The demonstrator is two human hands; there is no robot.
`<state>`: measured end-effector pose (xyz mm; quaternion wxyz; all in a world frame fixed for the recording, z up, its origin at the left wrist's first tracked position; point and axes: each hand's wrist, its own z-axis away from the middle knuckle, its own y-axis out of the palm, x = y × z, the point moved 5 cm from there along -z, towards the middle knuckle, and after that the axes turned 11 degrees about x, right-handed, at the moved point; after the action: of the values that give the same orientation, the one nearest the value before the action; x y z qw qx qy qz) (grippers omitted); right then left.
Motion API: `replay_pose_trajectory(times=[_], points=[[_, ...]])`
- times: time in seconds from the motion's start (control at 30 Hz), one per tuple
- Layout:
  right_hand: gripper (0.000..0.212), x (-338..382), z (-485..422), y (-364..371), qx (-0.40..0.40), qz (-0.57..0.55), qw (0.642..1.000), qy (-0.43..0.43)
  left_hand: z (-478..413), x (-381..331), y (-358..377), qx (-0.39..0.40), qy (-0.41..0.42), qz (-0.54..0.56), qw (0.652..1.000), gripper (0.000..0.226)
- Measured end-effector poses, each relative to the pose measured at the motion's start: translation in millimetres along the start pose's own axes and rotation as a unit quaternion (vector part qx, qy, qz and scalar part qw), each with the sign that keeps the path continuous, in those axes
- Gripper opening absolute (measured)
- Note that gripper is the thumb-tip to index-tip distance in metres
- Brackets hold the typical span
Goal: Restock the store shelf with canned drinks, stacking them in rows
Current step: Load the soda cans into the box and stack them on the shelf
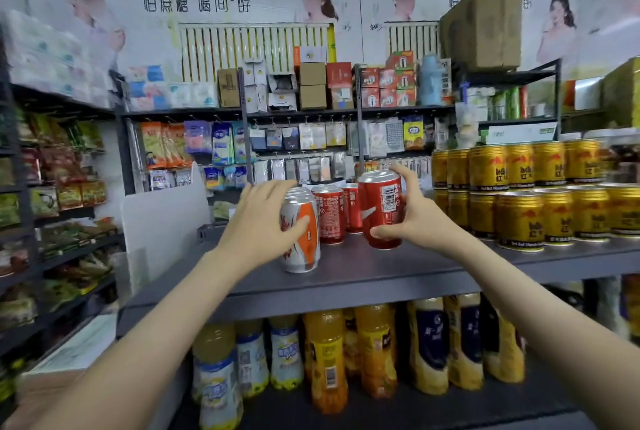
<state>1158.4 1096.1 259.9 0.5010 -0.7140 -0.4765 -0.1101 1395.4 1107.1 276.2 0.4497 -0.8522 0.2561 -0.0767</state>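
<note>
Our right hand [414, 218] grips a red can [381, 207]. The can is nearly upright, its long axis vertical and its top tipped slightly left, low over the grey shelf [381, 279]. Two more red cans [329, 216] stand just behind. Our left hand [263, 221] clasps the front silver-orange can [302, 246] of a row. Gold cans [519, 218] stand in two tiers to the right.

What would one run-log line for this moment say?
left hand: grips orange-and-silver can on shelf | right hand: holds tilted red can beside red-can row | gold cans: stacked at right
</note>
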Motion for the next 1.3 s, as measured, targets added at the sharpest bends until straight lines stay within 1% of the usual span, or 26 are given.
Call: replay_pose_trajectory(times=[0.1, 0.2, 0.33, 0.4, 0.43, 0.47, 0.53, 0.57, 0.6, 0.67, 0.77, 0.87, 0.93, 1.0, 1.07, 1.13, 1.2, 1.3], points=[[0.105, -20, -14, 5, 0.009, 0.033, 0.999, 0.036, -2, 6, 13, 0.034, 0.016, 0.011, 0.999, 0.065], [0.105, -39, -32, 13, 0.015, 0.045, 0.997, 0.057, -6, 7, 20, 0.051, 0.036, 0.011, 0.998, 0.065], [0.110, -61, -54, 22, 0.024, 0.048, 0.996, 0.067, -11, 14, 24, 0.039, 0.055, 0.012, 0.998, 0.066], [0.116, -68, -64, 24, 0.034, 0.073, 0.994, 0.068, -12, 16, 24, 0.031, 0.070, 0.017, 0.997, 0.065], [0.118, -70, -69, 24, 0.033, 0.114, 0.991, 0.066, -13, 16, 25, 0.029, 0.076, 0.019, 0.996, 0.066], [0.119, -71, -73, 24, 0.029, 0.188, 0.980, 0.062, -14, 17, 26, 0.030, 0.082, 0.020, 0.996, 0.068], [0.120, -68, -81, 24, 0.015, 0.360, 0.932, 0.035, -16, 18, 29, 0.035, 0.087, 0.026, 0.995, 0.075], [0.120, -68, -84, 25, 0.011, 0.410, 0.912, 0.020, -18, 18, 31, 0.036, 0.088, 0.039, 0.995, 0.078], [0.120, -68, -87, 26, 0.010, 0.431, 0.902, 0.013, -20, 18, 32, 0.034, 0.088, 0.055, 0.994, 0.078], [0.118, -72, -93, 26, 0.010, 0.428, 0.904, 0.019, -24, 17, 35, 0.028, 0.098, 0.056, 0.993, 0.076], [0.117, -78, -101, 28, 0.012, 0.407, 0.913, 0.032, -29, 15, 37, 0.011, 0.116, 0.018, 0.993, 0.071], [0.117, -84, -107, 30, 0.024, 0.363, 0.931, 0.037, -29, 17, 40, 0.000, 0.107, 0.020, 0.994, 0.069], [0.118, -86, -108, 29, 0.029, 0.350, 0.935, 0.039, -28, 16, 40, -0.009, 0.110, 0.012, 0.994, 0.066], [0.119, -86, -105, 28, 0.021, 0.381, 0.923, 0.048, -27, 16, 40, -0.020, 0.112, 0.004, 0.994, 0.066], [0.117, -84, -101, 28, 0.012, 0.428, 0.902, 0.060, -27, 16, 40, -0.025, 0.104, -0.011, 0.994, 0.067], [0.110, -76, -96, 33, 0.033, 0.447, 0.892, 0.049, -24, 15, 40, -0.035, 0.093, -0.034, 0.994, 0.066], [0.097, -62, -88, 36, 0.051, 0.427, 0.903, 0.019, -19, 14, 40, -0.057, 0.092, -0.055, 0.993, 0.065], [0.077, -34, -64, 36, 0.004, 0.383, 0.924, -0.013, -12, 13, 43, -0.079, 0.091, -0.063, 0.991, 0.064]])
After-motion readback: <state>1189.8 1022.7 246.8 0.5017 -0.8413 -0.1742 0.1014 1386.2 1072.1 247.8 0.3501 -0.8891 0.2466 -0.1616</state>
